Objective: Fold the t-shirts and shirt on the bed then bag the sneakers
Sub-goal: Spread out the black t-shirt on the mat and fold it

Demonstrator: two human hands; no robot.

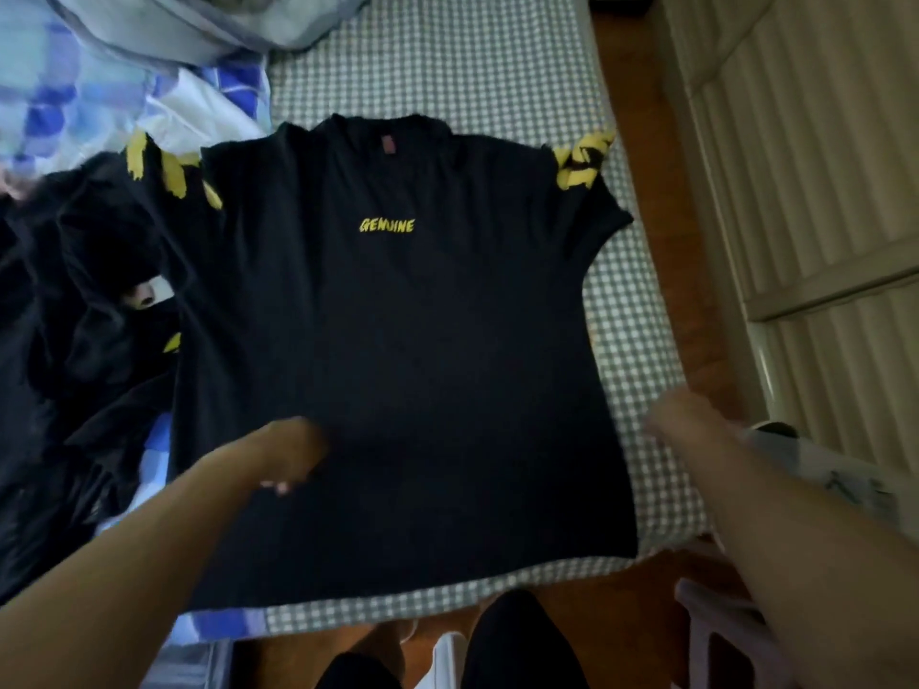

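One black t-shirt lies spread flat, front side up, across the gingham-covered bed, collar toward the far end and hem toward the near edge. Yellow lettering reading "GENUINE" sits on the chest; a reddish neck label shows inside the collar. Both sleeves carry yellow markings: the left sleeve overlaps a heap of dark clothing, the right sleeve is bunched near the right edge of the bed.

Left hand: resting on the lower left part of the t-shirt, fingers curled under so that the fingertips show pale at the near side; blurred, and whether fabric is pinched cannot be told. Right hand: raised just beside the right hem side of the t-shirt, over the gingham; motion blur hides the fingers, so their state cannot be told.

Pile of dark clothes: left of the t-shirt, touching it. Blue-and-white patterned bedding: far left corner. Wooden floor: along the right side of the bed. Pale slatted doors: far right. The person's dark-clad legs appear at the near edge, bottom centre.
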